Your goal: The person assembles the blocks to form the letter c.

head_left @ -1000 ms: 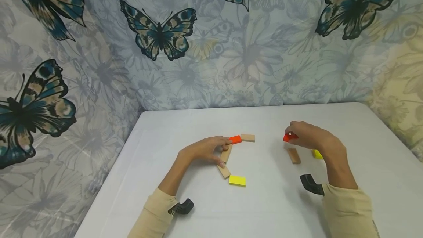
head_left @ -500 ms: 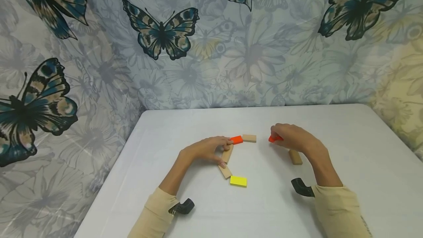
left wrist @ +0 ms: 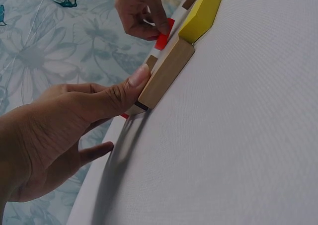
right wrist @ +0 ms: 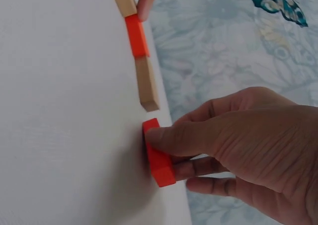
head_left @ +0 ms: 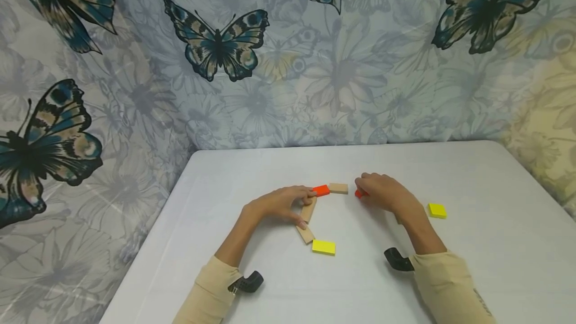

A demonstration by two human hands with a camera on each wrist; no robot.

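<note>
My right hand [head_left: 382,194] pinches a red block [right wrist: 161,163] between thumb and fingers, just right of a curved row of flat blocks. A short gap separates it from the wooden block [head_left: 338,188] at the row's far end. Beside that one is another red block [head_left: 321,190], followed by two wooden blocks, one upright in the curve [head_left: 308,210] and one slanting [head_left: 306,234], and a yellow block [head_left: 324,247] at the near end. My left hand [head_left: 281,203] spans the row, its thumb on the slanting block and fingertips at the red one.
Right of the row, a second yellow block [head_left: 437,210] lies on the white table [head_left: 360,289]. A wooden block [head_left: 398,219] there is mostly hidden by the right wrist. Butterfly-patterned cloth [head_left: 288,104] rises behind the table's far edge. Each wrist carries a black mount [head_left: 398,259].
My right hand has moved left with the red block, bringing it close to the far end of the row. The right yellow block shows fully again. My left hand has stayed in place.
</note>
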